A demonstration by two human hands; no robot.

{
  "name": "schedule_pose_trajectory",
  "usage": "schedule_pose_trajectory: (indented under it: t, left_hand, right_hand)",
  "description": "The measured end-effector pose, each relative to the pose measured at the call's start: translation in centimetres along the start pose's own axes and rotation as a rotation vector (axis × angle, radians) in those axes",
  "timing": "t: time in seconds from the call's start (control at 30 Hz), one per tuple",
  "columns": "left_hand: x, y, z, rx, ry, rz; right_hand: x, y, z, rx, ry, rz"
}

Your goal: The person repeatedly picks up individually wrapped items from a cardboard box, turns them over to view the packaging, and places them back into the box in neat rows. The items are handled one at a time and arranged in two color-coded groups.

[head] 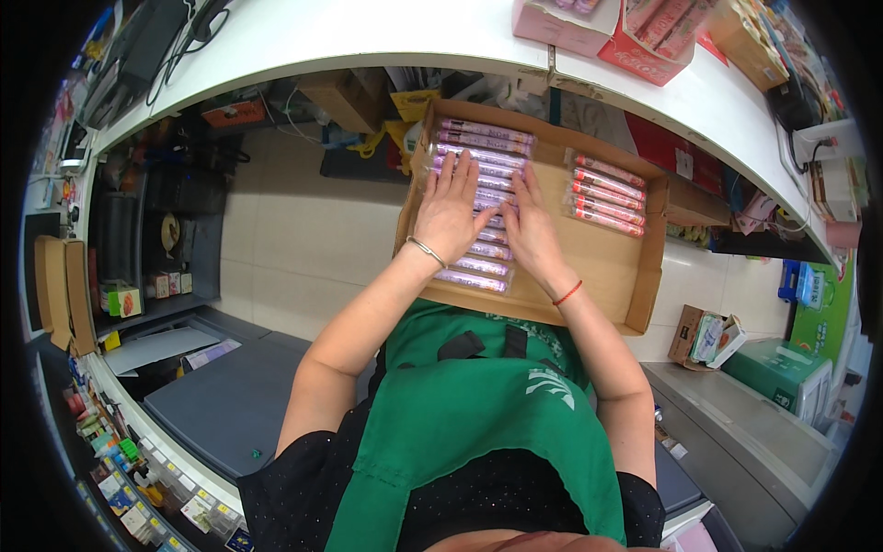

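A shallow cardboard tray (586, 283) rests in front of my green apron (483, 393). Purple-wrapped candy rolls (486, 131), several of them, lie side by side in a column along its left part. My left hand (445, 214) is flat on top of them, fingers extended. At their right ends lies my right hand (534, 231), its fingertips touching the rolls and its thumb close to my left thumb. Neither hand is closed around anything. A shorter group of red-wrapped rolls (608, 196) sits in the upper right of the tray. My hands hide some purple rolls.
A white counter (386, 27) curves across the far side, bearing a pink box (566, 21) and a red box of rolls (652, 45). Dark shelving (179, 228) stands left. To the right are a small open carton (697, 338) and a green box (779, 376).
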State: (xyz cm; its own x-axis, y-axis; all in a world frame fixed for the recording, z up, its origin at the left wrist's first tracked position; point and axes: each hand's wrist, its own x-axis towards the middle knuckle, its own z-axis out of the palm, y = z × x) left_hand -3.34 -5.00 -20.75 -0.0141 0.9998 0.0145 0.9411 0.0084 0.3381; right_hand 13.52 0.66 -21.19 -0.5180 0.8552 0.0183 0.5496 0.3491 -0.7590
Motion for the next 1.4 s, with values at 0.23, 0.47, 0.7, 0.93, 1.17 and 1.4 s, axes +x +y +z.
schedule_pose_trajectory:
  t: [0.23,0.47,0.7,0.93,1.17,1.4]
  left_hand:
    - [0.2,1.4,0.4,0.013,-0.006,-0.005]
    - [-1.3,1.4,1.6,0.011,0.025,-0.013]
    - [-1.7,1.8,1.7,-0.004,-0.01,-0.052]
    - [-1.1,2.1,-1.1,-0.122,0.0,-0.02]
    - [0.8,4.2,-6.4,-0.323,0.105,0.138]
    - [2.7,6.7,-12.3,-0.474,0.293,0.309]
  right_hand:
    - [-0.7,0.7,-0.9,-0.022,0.016,-0.005]
    - [-1.7,0.9,-1.1,-0.08,0.011,-0.046]
    - [-2.2,0.7,-2.0,-0.069,-0.002,-0.032]
    - [-1.4,-1.3,-3.3,-0.04,0.041,-0.096]
    - [-0.2,-3.9,-5.6,0.03,0.164,-0.242]
    - [1.6,-9.4,-10.0,0.18,0.281,-0.372]
